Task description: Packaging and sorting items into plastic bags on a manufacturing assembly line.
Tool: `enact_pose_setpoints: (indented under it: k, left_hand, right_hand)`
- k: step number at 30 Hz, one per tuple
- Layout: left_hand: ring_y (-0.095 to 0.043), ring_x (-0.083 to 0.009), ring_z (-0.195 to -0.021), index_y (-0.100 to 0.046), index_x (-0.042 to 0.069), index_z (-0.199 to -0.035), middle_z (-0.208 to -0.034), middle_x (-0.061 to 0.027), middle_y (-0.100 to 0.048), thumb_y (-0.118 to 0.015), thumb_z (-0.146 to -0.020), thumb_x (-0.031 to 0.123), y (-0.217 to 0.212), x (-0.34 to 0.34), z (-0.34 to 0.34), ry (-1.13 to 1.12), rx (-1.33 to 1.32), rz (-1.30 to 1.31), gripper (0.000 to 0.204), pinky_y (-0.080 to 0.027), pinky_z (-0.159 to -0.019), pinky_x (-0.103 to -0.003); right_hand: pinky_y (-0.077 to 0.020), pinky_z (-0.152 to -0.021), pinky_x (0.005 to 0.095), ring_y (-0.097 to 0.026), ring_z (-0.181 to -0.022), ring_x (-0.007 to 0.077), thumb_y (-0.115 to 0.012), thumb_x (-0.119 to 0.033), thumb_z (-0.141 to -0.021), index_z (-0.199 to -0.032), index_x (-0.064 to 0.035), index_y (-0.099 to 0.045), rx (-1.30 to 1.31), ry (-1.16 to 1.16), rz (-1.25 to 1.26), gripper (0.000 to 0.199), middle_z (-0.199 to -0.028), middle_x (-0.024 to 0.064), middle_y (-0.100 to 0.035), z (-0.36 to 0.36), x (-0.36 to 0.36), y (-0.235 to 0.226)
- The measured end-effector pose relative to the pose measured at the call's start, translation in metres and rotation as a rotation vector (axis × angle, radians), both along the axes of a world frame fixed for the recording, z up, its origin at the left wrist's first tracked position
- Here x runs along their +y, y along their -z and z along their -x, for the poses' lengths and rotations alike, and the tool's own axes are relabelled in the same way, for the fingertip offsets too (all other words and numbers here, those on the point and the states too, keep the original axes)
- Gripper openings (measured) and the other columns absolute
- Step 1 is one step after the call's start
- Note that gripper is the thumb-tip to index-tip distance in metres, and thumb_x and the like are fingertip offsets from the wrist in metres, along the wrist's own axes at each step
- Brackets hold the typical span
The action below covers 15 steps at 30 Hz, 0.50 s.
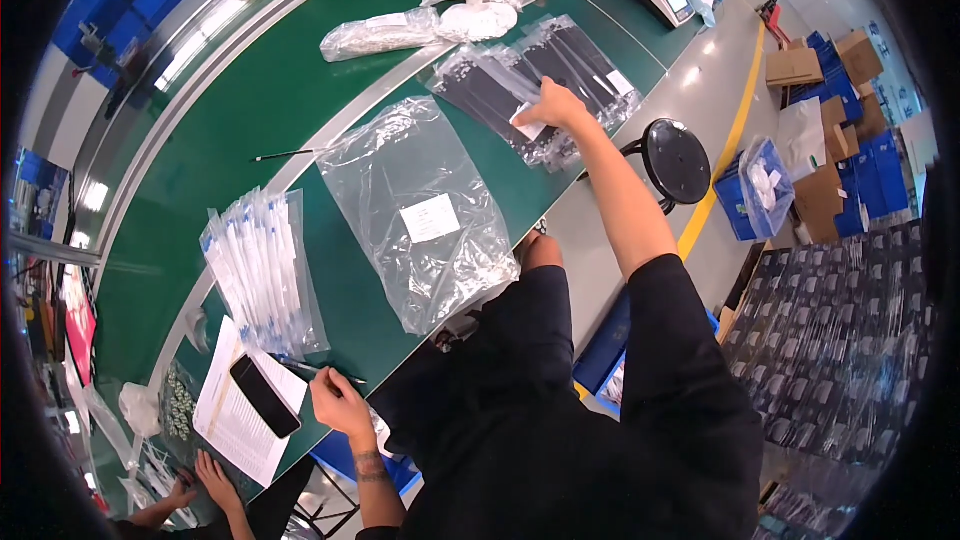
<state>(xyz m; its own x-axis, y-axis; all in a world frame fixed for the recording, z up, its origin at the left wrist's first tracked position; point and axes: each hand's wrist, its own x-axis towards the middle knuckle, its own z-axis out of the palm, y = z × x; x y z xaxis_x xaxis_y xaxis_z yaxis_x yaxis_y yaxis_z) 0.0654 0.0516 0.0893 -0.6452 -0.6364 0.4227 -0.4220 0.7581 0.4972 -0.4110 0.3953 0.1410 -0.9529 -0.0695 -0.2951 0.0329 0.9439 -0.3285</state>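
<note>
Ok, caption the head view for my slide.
Right hand on dark packets, left hand by the pen, clear bag between.

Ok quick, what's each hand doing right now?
Left hand: fingers curled at the pen; can't tell if it's holding it.
Right hand: closed on a clear plastic bag.

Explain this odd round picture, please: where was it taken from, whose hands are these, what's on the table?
There's no robot here: a person wears a wide camera on the head, looking down, so straight edges bend. On the green table lie a large clear bag, a pile of slim packets, a phone on a paper sheet, and dark packets. The bare right hand is on the dark packets and seems to pinch one. The bare left hand is beside a pen; whether it grips it, I can't tell. The other hands at lower left belong to someone else.
</note>
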Motion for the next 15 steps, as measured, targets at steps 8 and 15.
enact_pose_setpoints:
  k: [8, 15]
  left_hand:
    - [-0.064, -0.0264, -0.067, -0.066, -0.001, -0.097, -0.082, -0.0139, -0.067, -0.064, -0.093, 0.012, 0.011, -0.002, -0.004, -0.024, -0.037, -0.031, 0.014, -0.051, -0.059, -0.035]
    - [-0.061, -0.0192, -0.072, -0.065, -0.002, -0.107, -0.088, -0.0125, -0.067, -0.057, -0.1, 0.02, 0.014, -0.016, -0.018, -0.031, -0.084, -0.164, 0.024, -0.05, -0.065, -0.032]
  right_hand:
    - [-0.05, -0.097, 0.0405, -0.062, -0.116, 0.0341, -0.089, -0.046, -0.054, -0.131, 0.0053, -0.048, -0.057, 0.093, -0.024, 0.101, -0.127, 0.0217, -0.061, -0.006, -0.008, 0.0]
    - [-0.052, -0.093, 0.0399, -0.064, -0.111, 0.0326, -0.089, -0.047, -0.054, -0.127, 0.0031, -0.052, -0.181, 0.09, 0.154, 0.096, -0.122, 0.0189, -0.064, -0.024, -0.029, -0.004]
